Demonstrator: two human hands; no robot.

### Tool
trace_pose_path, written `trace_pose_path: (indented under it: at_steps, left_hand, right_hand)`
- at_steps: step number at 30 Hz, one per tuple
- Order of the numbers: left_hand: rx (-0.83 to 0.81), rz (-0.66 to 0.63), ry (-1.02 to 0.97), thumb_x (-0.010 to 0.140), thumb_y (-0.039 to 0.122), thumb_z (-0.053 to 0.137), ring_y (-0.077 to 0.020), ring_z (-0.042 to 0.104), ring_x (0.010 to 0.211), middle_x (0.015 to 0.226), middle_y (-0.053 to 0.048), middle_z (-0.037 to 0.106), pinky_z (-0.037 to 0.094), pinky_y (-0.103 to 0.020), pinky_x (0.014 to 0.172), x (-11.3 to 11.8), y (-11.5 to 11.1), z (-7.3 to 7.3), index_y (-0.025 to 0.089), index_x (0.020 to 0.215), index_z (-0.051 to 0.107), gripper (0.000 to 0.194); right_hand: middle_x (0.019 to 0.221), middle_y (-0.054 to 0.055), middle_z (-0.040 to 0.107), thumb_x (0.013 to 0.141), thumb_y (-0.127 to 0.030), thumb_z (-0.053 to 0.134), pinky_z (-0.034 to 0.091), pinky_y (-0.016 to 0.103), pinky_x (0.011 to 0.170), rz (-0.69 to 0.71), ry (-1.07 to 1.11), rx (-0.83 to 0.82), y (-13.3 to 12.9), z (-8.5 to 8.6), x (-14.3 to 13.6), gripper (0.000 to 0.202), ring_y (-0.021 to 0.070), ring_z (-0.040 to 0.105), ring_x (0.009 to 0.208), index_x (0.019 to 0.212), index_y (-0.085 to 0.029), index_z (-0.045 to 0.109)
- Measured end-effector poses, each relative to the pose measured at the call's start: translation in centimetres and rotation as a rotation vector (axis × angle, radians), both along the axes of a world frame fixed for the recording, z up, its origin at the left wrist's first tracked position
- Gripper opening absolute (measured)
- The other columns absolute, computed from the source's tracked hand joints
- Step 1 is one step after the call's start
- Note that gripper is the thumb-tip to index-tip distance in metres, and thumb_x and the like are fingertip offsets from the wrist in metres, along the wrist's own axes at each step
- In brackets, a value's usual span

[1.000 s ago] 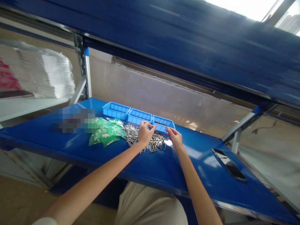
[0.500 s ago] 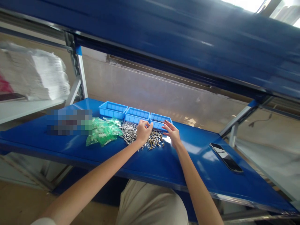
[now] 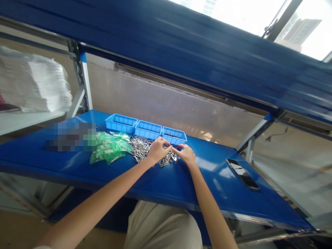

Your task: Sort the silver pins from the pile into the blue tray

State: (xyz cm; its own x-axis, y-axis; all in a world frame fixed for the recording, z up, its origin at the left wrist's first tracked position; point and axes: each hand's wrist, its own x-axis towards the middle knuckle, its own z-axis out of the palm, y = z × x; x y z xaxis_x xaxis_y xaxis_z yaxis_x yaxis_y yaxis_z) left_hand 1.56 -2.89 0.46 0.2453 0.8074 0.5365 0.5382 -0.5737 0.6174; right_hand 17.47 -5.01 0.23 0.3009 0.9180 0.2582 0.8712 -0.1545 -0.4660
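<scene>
Pinched nearly closed, any contents indiscernible, left hand (image 3: 158,149) and right hand (image 3: 186,154) have just met before the rightmost light-blue rectangular plastic bin (image 3: 175,140), suggesting joint handling; slim silvery metal pins (image 3: 140,147) lie front-left of it.

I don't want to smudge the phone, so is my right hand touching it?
Apart: the head view plainly shows a stretch of blue table between your right hand and the phone.
</scene>
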Motion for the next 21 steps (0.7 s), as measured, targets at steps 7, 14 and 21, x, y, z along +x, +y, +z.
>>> trace_pose_path:
  at_steps: [7,14,21]
  left_hand:
    - [0.120,-0.145,0.443,0.070,0.046,0.056,-0.0242,0.047,0.096,0.093,-0.007,0.056,0.037,-0.039,0.086,0.0,-0.6,-1.2,0.018,0.088,0.062,0.034]
    - [0.104,-0.179,0.527,0.080,0.038,0.047,-0.0212,0.049,0.093,0.093,-0.005,0.057,0.037,-0.036,0.083,0.2,-0.4,-1.3,0.019,0.087,0.059,0.024]
    - [0.060,-0.141,0.567,0.085,0.031,0.041,-0.0205,0.049,0.094,0.095,-0.005,0.057,0.036,-0.036,0.083,0.2,-0.7,-0.8,0.020,0.091,0.060,0.023]
  right_hand:
    - [0.097,0.001,0.063,0.067,-0.062,0.051,0.042,0.025,0.060,0.177,-0.035,-0.037,0.1,-0.5,0.3,0.045,0.0178,0.059,0.078,0.094,-0.028,0.065]
    - [0.088,-0.001,0.066,0.070,-0.052,0.053,0.040,0.024,0.058,0.226,0.023,-0.046,0.1,-0.6,0.6,0.034,0.0164,0.058,0.072,0.088,-0.027,0.065]
    - [0.083,0.000,0.067,0.071,-0.052,0.052,0.039,0.024,0.053,0.253,0.033,-0.006,0.2,-0.8,0.5,0.033,0.0164,0.058,0.066,0.084,-0.026,0.067]
